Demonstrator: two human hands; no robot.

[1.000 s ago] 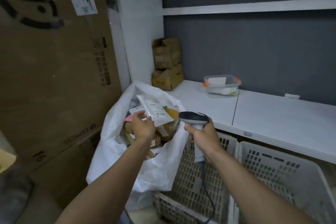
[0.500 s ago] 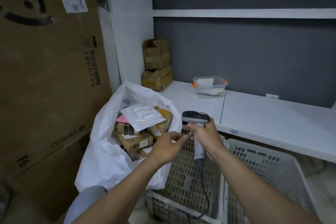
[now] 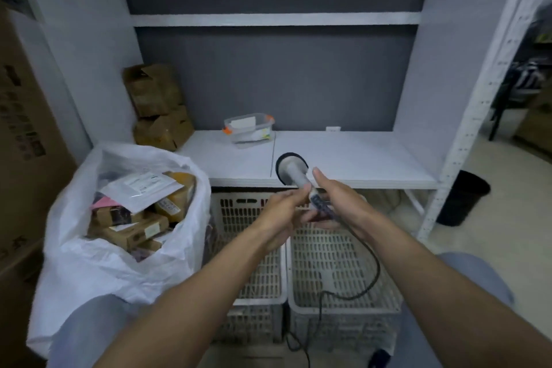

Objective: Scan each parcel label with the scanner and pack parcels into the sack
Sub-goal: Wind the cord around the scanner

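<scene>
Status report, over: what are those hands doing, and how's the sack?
Both gripping grey handheld scanner: left hand, right hand. Open white plastic sack piled with brown cardboard parcels. No parcel in hand, nothing in the way.

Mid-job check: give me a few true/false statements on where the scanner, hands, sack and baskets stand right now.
1. The left hand and the right hand both hold the scanner. True.
2. The sack is empty. False: it holds parcels, with a white labelled pouch on top.
3. The scanner lies on the shelf. False: it is held up in front of the shelf's edge.
4. A clear container stands on the shelf. True.
5. The baskets are full of parcels. False: no parcels show in them; only the scanner's cable runs across the right one.
</scene>
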